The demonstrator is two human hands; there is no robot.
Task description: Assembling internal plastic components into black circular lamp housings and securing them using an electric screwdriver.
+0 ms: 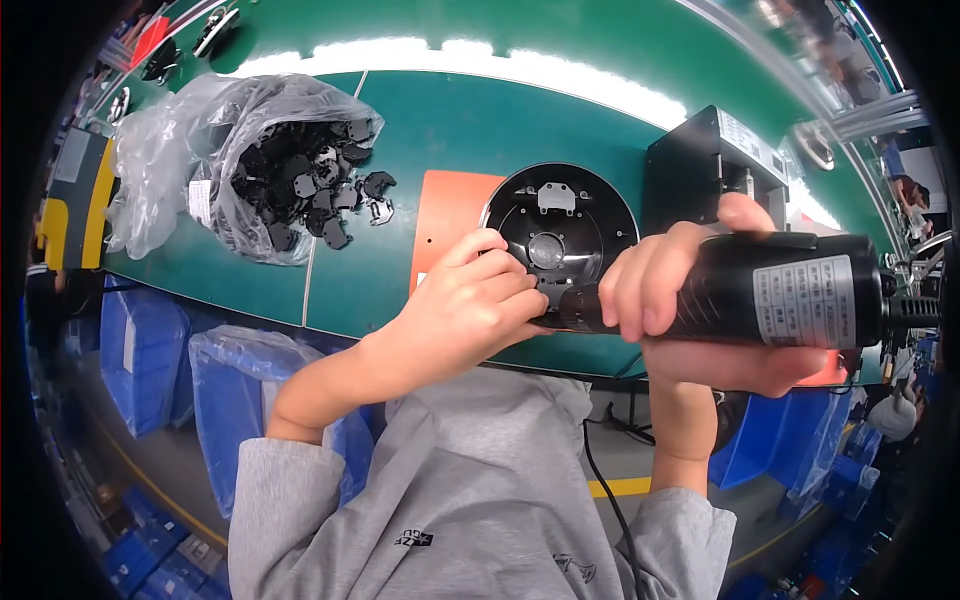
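Note:
A round black housing (590,225), dish-shaped with a pale metal bracket near its far edge, lies on the green bench in front of me. My left hand (480,295) is closed at its near left rim, fingers bent over the edge; its fingertips are partly hidden. In my right hand (670,290) is a black electric screwdriver (710,290) with a light label and a cord at its back end. The screwdriver lies almost level, its nose pointing left at the housing's near edge, close to my left fingertips. Its bit is hidden.
A clear plastic bag (250,160) spills several small black parts (310,185) at the left. An orange board (450,215) lies partly under the housing. A black box-shaped device (700,165) stands at the right. Blue bins (230,400) sit below the bench's front edge.

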